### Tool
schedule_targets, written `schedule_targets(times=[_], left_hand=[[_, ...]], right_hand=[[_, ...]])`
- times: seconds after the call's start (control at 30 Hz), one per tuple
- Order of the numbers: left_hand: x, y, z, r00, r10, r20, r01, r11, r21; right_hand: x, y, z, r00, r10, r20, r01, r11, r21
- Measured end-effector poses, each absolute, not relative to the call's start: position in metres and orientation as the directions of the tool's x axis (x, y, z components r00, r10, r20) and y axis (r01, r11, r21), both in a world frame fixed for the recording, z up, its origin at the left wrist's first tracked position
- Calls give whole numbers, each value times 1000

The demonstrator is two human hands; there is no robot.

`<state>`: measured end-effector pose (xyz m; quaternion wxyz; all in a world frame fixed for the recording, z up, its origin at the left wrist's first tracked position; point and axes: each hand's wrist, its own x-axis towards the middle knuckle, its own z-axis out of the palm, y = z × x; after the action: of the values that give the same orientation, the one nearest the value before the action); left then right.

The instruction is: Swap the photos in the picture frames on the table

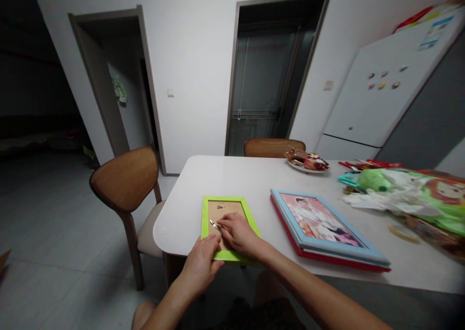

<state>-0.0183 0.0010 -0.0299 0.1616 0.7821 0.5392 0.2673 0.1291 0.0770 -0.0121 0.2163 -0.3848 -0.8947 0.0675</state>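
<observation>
A lime-green picture frame (204,215) lies back side up at the table's near edge, its brown backing board (227,210) showing. My left hand (201,263) grips the frame's lower left corner, thumb along the near side and fingers over the board. My right hand (238,233) rests over the middle of the board with its fingertips pinched together. Close to those fingertips is a small metal hanger (213,224); whether they hold anything is hidden. Another small metal piece (221,207) is on the board farther up.
To the right lies a stack of frames, a light blue one (329,214) with a photo on top and a red one (290,233) beneath. Farther back are a plate of food (307,160) and a pile of packaging (395,189). Wooden chairs (127,177) stand by the white table (178,214).
</observation>
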Motion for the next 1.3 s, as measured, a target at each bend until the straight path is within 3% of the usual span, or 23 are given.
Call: schedule_targets(times=[0.37,0.5,0.63,1.07,1.3], left_hand=[[-21,-2,-23,289,930,228,728,-368,579],[-21,-5,-24,281,931,232,722,-364,589],[-21,-11,-22,287,933,219,719,-360,595],[-17,-21,-20,265,943,200,742,-332,583],[-15,-24,-17,263,954,146,808,-300,507]], right_hand=[[112,83,-14,-710,663,238,664,743,-88],[114,90,-14,-651,709,271,682,703,-202],[119,114,-16,-431,855,289,790,512,-336],[110,166,-32,-60,988,142,897,116,-427],[111,162,-22,-19,985,170,819,113,-562]])
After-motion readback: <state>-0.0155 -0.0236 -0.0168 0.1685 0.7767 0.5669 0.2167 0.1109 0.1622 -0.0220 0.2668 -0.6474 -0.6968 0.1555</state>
